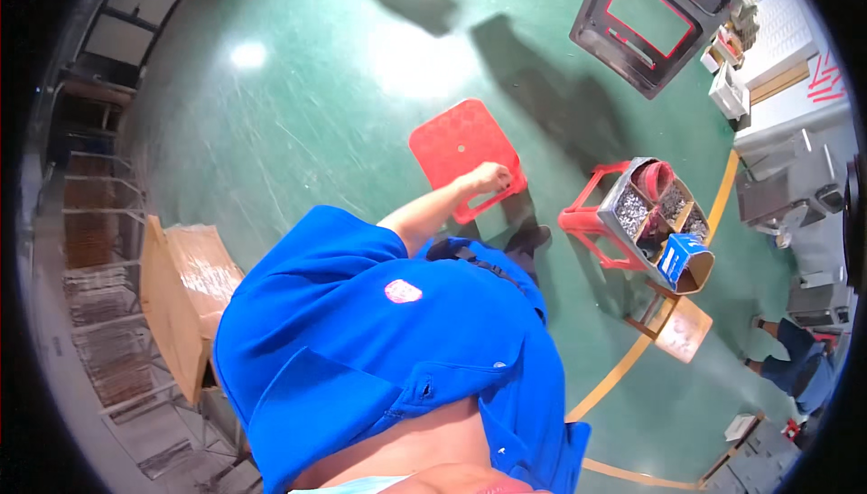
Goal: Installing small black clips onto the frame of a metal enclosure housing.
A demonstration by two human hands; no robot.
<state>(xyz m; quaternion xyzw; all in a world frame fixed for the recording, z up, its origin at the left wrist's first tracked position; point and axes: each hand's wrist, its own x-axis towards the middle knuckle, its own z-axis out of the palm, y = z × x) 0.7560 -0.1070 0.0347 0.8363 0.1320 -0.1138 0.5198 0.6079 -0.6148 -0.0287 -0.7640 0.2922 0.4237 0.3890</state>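
Observation:
My left hand [490, 177] is at the near edge of a red plastic stool [456, 137], its fingers curled over the edge of the seat. The stool has a square seat with a small hole in the middle. My left forearm comes out of a blue short sleeve [348, 232]. My right hand is out of view. Right of the stool, a divided box [623, 209] holding small dark and silvery parts sits on a second red stool [587, 220]. A red round container [654, 178] and a blue carton [684, 255] are in or on that box.
A dark frame-shaped panel [591, 20] with red edging stands at the upper right. A small wooden-topped stool [684, 330] is beside the box. Cardboard [167, 313] and racks [90, 268] line the left. Another person [795, 363] is at far right, by benches. Yellow lines [605, 381] cross the green floor.

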